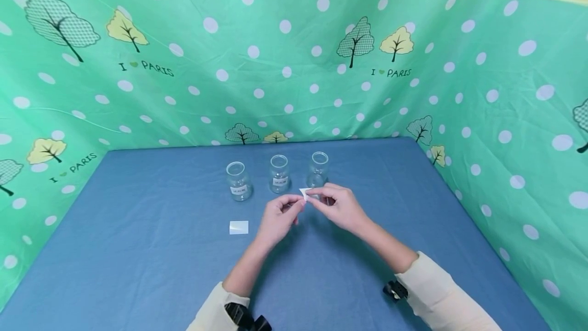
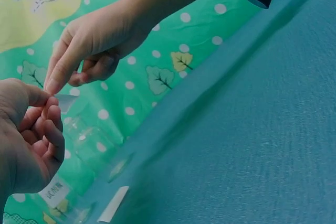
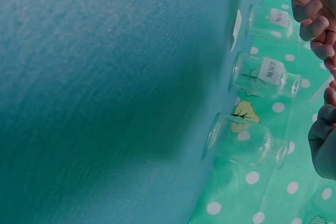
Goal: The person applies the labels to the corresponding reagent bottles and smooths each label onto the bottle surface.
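Note:
In the head view both hands meet in front of the jars over a small white label (image 1: pixel 303 192). My left hand (image 1: pixel 279 218) pinches its lower edge between thumb and forefinger, other fingers curled. My right hand (image 1: pixel 341 209) pinches it from the other side with thumb and forefinger. In the left wrist view a corner of the label (image 2: pixel 68 102) sticks out past the fingertips. Just behind the hands stands the right glass jar (image 1: pixel 318 168), which shows no label in the right wrist view. The middle jar (image 1: pixel 279 171) and left jar (image 1: pixel 238 180) each bear a printed white label.
A white paper piece (image 1: pixel 239 227) lies on the blue cloth (image 1: pixel 138 249) left of the left hand. Another white strip (image 3: pixel 236 31) lies near the jars in the right wrist view. Green dotted curtain (image 1: pixel 257 65) walls the table's back and sides.

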### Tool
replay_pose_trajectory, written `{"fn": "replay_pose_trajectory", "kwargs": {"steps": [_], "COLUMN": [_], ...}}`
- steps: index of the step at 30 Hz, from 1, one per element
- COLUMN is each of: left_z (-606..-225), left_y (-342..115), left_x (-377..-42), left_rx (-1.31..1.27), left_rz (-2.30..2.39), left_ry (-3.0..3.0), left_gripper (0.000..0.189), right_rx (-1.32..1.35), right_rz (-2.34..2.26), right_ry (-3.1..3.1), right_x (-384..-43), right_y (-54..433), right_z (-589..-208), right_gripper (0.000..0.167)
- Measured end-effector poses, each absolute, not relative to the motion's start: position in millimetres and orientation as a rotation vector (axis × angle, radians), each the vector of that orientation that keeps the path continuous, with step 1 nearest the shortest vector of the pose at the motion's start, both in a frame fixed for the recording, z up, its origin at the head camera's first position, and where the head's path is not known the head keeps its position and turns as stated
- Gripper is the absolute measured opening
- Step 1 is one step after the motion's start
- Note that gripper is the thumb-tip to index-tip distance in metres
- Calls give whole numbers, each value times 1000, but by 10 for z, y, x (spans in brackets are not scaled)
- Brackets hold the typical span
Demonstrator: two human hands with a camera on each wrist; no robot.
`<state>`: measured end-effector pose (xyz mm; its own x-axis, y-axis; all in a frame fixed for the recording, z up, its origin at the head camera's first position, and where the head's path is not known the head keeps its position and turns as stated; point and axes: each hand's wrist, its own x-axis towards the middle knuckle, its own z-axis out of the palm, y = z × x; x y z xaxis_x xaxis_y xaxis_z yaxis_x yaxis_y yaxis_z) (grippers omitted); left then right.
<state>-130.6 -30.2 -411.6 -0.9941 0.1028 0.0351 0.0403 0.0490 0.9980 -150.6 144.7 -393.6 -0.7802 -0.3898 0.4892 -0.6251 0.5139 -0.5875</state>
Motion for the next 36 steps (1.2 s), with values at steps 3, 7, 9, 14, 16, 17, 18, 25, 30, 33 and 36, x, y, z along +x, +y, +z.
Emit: {"fn": "replay_pose_trajectory", "kwargs": {"steps": [3,7,9,14,16,17,18,25,30,33,36], "left_z": [-4074,-4045,-4041,-4054,-4050,-4046,-4040,-4013,-4019,-4014,-4012], "left_y": [-312,-326,-332,-340,-340,-339,-339,-342,-350,-350,-339], "left_x": [-1313,-1321,-1322,-1324,-1318,-1314,-1309,-1298,-1301,-1306,-1318], "left_rx": [177,189,201,258,277,283,286,253,250,250,242], "left_rz": [2115,2108,2113,2127,2134,2134,2138,2158,2153,2139,2146], "left_ry": [2226,2215,2222,2254,2259,2264,2263,2249,2262,2282,2291], "left_gripper": [20,18,17,18,19,19,19,17,15,14,13], "right_rx": [871,889,894,910,918,920,922,920,937,943,935], "right_rz": [1154,1171,1174,1162,1156,1152,1150,1160,1144,1137,1140], "right_ry": [-2461,-2465,-2466,-2470,-2469,-2468,-2467,-2457,-2450,-2445,-2447], "right_x": [-1502,-1495,-1490,-1477,-1470,-1467,-1462,-1455,-1453,-1453,-1450], "right_y": [1445,1444,1441,1435,1434,1434,1433,1426,1427,1424,1420], "right_z": [-3921,-3903,-3891,-3881,-3881,-3882,-3878,-3865,-3862,-3859,-3851], "right_gripper": [17,17,17,17,17,16,16,17,17,17,17]}}
